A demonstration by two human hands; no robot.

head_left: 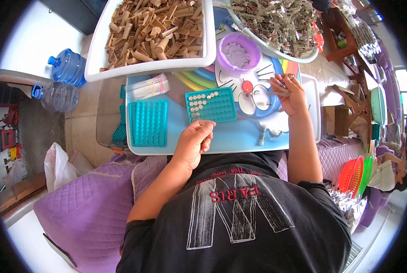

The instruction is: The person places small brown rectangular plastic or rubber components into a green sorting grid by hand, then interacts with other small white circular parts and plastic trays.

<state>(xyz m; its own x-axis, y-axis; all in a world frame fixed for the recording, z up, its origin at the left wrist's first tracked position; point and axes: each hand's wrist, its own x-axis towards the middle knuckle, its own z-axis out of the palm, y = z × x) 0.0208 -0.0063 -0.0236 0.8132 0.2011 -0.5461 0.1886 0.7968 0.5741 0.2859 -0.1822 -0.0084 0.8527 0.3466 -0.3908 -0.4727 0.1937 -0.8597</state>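
My left hand (196, 140) is closed, fingers curled and pinched together just below the near edge of a teal tray (231, 107). What it grips, if anything, is too small to make out. Small round whitish discs (195, 103) sit in several of the tray's pockets, mostly toward its left side and far row. Raised over the table's right side, my right hand (293, 94) has its fingers bent together around something small and pale that I cannot make out. Another teal tray (148, 123), with rows of round pockets, lies to the left.
On the table (176, 144) are a clear plastic bundle (151, 86) and a purple bowl (224, 63) of whitish pieces. A white tub (149, 69) of brown curved pieces and a basin (299, 59) of clear wrapped items stand behind. Blue water jugs (69, 68) are at left.
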